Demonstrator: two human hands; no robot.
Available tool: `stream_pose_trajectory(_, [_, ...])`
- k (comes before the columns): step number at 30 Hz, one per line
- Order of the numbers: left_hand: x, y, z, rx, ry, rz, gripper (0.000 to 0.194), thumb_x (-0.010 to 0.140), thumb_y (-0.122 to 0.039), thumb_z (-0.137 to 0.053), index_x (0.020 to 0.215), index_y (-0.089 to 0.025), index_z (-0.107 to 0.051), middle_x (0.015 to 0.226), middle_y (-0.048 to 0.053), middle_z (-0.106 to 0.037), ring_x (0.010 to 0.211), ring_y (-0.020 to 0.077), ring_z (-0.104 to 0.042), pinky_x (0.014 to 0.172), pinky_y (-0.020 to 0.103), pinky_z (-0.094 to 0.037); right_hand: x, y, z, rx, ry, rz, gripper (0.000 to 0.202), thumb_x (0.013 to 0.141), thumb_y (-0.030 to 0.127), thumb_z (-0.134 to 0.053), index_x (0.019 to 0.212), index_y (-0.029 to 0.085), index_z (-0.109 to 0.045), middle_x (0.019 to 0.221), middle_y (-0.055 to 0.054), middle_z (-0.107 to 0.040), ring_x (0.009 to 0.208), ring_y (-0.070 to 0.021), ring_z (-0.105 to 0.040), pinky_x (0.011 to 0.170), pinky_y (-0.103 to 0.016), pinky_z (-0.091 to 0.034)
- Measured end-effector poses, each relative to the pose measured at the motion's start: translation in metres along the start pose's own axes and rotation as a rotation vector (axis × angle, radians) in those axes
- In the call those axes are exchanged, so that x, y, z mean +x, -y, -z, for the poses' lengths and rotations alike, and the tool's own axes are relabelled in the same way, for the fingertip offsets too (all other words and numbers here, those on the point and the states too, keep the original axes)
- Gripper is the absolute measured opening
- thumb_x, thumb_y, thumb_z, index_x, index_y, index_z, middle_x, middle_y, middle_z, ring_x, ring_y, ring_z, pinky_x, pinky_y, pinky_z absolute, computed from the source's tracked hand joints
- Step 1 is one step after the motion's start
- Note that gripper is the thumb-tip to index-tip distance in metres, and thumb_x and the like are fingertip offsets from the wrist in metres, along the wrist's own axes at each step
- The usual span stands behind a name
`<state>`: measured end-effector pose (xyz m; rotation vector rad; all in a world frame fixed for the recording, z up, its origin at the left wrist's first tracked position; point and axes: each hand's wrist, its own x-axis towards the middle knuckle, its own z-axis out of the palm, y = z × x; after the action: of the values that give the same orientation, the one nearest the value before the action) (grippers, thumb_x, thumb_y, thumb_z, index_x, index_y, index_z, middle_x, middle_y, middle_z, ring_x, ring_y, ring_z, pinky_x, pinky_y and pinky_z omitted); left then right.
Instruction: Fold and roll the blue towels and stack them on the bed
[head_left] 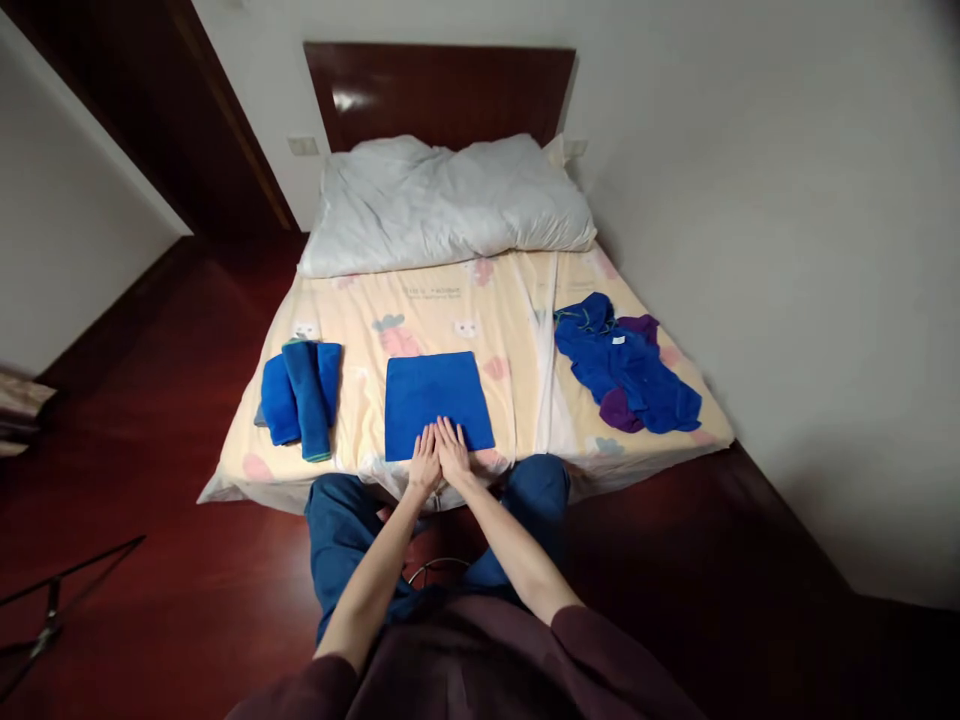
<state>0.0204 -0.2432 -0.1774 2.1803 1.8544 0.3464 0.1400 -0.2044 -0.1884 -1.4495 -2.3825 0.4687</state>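
Observation:
A blue towel lies spread flat as a near-square on the bed, close to its front edge. My left hand and my right hand rest side by side on the towel's near edge, palms down and fingers stretched out. Neither hand grips anything. To the left is a small pile of rolled or folded blue towels, one with a green-edged end. On the right lies a crumpled heap of blue and purple cloths, with a small white label showing.
The bed has a pale patterned sheet. A large white quilt or pillow lies against the dark headboard. My knees touch or nearly touch the bed's front. A thin black stand is on the floor at lower left.

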Motion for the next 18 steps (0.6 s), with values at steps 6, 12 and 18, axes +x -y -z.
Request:
stream_pose_trajectory(6, [-0.060,0.023,-0.017,0.054,-0.037,-0.090,0.072,0.090,-0.012,-0.043,0.161,-0.012,-0.045,0.171,0.018,-0.030,0.162,0.0313,-0.022,0.132,0.057,-0.022,-0.066,-0.020,-0.008,-0.017,0.026,0.126,0.070,0.096,0.010,-0.045,0.164,0.025,-0.040,0.173,-0.006,-0.030,0.162,-0.0232,-0.027,0.132,-0.054,-0.025])
stream_pose_trajectory(12, [-0.086,0.074,-0.001,0.025,-0.137,0.058,0.086,0.078,-0.009,-0.048,0.164,-0.009,-0.037,0.168,0.021,-0.036,0.160,0.0329,-0.027,0.130,0.055,-0.027,-0.092,-0.072,0.025,-0.070,-0.084,-0.087,0.074,0.091,0.007,-0.047,0.163,0.021,-0.044,0.172,-0.009,-0.034,0.161,-0.0248,-0.030,0.133,-0.052,-0.023])
stream_pose_trajectory(18, [-0.110,0.105,0.023,-0.299,-0.142,0.232,0.079,0.077,-0.013,-0.053,0.155,-0.008,-0.049,0.167,0.019,-0.041,0.160,0.0307,-0.028,0.131,0.047,-0.030,-0.087,-0.086,0.054,0.066,-0.080,-0.227,0.066,0.083,0.002,-0.051,0.145,0.015,-0.065,0.156,-0.014,-0.058,0.150,-0.0250,-0.050,0.128,-0.045,-0.036])
